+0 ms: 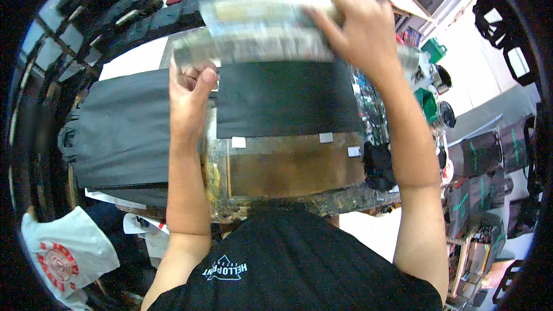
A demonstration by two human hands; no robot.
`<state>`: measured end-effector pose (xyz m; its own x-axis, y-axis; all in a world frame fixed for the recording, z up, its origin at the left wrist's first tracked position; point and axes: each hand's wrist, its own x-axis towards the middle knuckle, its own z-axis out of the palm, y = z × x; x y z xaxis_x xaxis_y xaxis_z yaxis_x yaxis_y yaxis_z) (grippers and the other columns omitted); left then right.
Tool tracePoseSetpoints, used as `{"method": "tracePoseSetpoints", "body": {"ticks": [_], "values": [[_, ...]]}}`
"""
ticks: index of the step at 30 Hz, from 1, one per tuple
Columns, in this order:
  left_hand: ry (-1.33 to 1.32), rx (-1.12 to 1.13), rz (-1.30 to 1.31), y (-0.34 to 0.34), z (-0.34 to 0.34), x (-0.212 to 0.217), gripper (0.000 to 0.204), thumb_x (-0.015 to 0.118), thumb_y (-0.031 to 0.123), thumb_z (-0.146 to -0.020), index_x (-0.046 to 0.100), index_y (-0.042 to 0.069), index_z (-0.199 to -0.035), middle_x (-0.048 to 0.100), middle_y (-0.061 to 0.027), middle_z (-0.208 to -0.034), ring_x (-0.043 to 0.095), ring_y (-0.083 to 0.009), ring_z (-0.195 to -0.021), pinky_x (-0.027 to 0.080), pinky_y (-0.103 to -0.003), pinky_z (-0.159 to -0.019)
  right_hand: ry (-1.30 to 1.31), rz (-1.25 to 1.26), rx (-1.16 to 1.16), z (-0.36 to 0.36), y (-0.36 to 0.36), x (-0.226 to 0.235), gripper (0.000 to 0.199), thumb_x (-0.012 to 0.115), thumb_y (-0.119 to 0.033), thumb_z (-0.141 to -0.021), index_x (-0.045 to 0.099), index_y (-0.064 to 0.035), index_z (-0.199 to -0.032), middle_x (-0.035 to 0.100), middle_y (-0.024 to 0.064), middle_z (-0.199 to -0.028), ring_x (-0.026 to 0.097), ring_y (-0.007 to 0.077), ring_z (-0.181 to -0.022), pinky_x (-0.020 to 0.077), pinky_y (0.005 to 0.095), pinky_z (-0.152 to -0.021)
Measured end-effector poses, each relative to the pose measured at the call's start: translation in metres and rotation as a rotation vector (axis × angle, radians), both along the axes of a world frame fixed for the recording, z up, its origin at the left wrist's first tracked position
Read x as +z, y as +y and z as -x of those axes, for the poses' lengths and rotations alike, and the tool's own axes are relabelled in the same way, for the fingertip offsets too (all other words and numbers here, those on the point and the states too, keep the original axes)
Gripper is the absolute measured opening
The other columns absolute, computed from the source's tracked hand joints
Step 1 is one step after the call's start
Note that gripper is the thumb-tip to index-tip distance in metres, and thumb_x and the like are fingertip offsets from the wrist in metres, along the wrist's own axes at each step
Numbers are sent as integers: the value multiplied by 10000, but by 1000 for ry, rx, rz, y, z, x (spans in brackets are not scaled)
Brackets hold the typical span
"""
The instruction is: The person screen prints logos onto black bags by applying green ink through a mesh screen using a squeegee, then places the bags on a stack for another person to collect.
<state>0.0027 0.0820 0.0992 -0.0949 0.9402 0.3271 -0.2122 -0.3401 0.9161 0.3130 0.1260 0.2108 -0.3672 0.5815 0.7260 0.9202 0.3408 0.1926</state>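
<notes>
Your left hand (190,89) is closed on the frame's (259,34) left end; your right hand (360,29) is curled over its right end. You hold it raised, apparently level, above the black cloth (285,98) at the tabletop's (276,196) far edge.

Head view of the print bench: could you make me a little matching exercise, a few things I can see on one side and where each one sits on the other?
Things:
1. pale frame
2. black cloth sheet
3. brown board
4. white plastic bag

Places:
A. lower left, off the bench
B. flat on the bench, nearest the person
C. raised at the far side, gripped by the left hand and right hand
D. lying over the far part of the board

Pairs: 1-C, 2-D, 3-B, 4-A
</notes>
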Motion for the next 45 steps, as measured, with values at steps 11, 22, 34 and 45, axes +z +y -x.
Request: {"method": "tracePoseSetpoints", "body": {"ticks": [11, 22, 34, 45], "values": [[1013, 358, 69, -92, 7, -139, 1073, 1004, 473, -614, 563, -13, -1462, 756, -127, -1153, 685, -259, -988, 456, -412, -959, -24, 608, 49, -19, -48, -139, 653, 904, -259, -702, 558, -128, -1240, 620, 103, -1074, 590, 328, -1097, 400, 480, -895], [1066, 395, -16, -90, 15, -181, 1319, 951, 648, -492, 499, -42, -1521, 734, -128, -1099, 597, -300, -874, 427, -413, -840, -99, 729, -34, 6, -87, -156, 611, 906, -306, -724, 555, -109, -1183, 583, 96, -1042, 564, 316, -1038, 380, 473, -883], [1061, 383, -34, -87, 17, -177, 1333, 959, 634, -485, 488, -49, -1527, 733, -116, -1088, 586, -310, -854, 421, -430, -831, -74, 566, -49, -11, 86, -193, 663, 919, -260, -716, 567, -141, -1266, 636, 83, -1135, 591, 320, -1118, 412, 515, -913], [1124, 331, 25, -91, 18, -172, 1241, 947, 666, -497, 567, -56, -1433, 659, -150, -1072, 577, -334, -952, 431, -457, -873, -155, 704, -107, -35, 277, -198, 758, 921, -361, -765, 535, -185, -1391, 689, 101, -1287, 614, 338, -1263, 411, 667, -975]]}}
